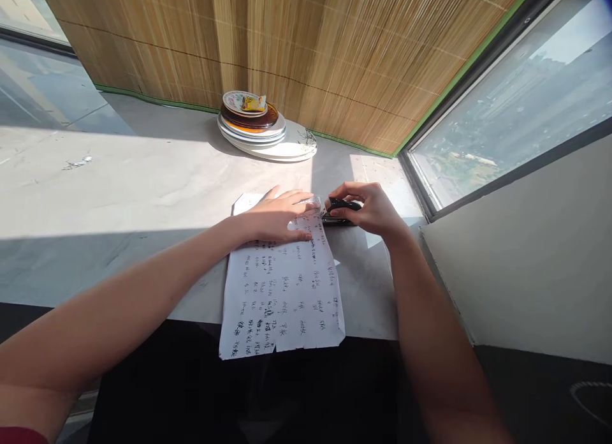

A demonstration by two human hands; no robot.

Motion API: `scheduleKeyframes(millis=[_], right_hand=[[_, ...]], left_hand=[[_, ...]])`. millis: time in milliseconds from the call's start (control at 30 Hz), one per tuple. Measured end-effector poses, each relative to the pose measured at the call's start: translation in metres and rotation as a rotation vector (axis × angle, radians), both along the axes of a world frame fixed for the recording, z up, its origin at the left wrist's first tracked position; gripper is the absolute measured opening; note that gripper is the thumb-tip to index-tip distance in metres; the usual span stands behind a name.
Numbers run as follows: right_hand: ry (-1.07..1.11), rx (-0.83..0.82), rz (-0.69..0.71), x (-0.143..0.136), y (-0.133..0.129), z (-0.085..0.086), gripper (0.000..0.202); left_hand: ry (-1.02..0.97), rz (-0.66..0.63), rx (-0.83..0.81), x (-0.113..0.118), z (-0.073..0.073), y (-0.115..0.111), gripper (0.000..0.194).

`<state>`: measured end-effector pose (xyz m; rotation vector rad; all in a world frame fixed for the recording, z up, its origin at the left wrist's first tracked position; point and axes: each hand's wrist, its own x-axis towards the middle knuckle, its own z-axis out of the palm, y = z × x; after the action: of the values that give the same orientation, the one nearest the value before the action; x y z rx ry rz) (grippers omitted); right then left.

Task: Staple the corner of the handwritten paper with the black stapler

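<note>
Before you, a white handwritten sheet with clipped corners and a notched six-o'clock edge lies flat, that end overhanging the grey ledge, while a glossy black stapler sits crosswise at its one-o'clock corner.

handwriting: too small to read, part under left hand | black tool: partly behind right hand | red sleeve: cut off

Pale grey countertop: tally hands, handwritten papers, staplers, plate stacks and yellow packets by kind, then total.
Bare left hand and right hand: 2
Handwritten white sheet on view: 1
Long black stapler: 1
Stack of white and amber plates: 1
Small yellow packet: 1
Total: 6
</note>
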<state>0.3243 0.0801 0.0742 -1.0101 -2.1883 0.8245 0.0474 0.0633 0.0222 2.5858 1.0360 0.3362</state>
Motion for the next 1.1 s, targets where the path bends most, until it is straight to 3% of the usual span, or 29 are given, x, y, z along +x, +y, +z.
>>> scheduleKeyframes(millis=[267, 633, 933, 1100], right_hand=[[-0.021, -0.009, 0.024, 0.008, -0.002, 0.005, 0.021], [-0.05, 0.045, 0.028, 0.007, -0.004, 0.007, 0.021], [-0.104, 0.06, 0.1, 0.002, -0.008, 0.01, 0.021], [-0.146, 0.067, 0.151, 0.0, -0.01, 0.011, 0.023]], left_hand=[[0.002, 0.057, -0.017, -0.003, 0.002, 0.003, 0.085], [-0.068, 0.083, -0.076, -0.002, 0.017, -0.001, 0.09], [-0.136, 0.142, -0.039, 0.003, 0.018, -0.006, 0.062], [-0.139, 0.099, 0.034, 0.003, 0.018, -0.008, 0.044]])
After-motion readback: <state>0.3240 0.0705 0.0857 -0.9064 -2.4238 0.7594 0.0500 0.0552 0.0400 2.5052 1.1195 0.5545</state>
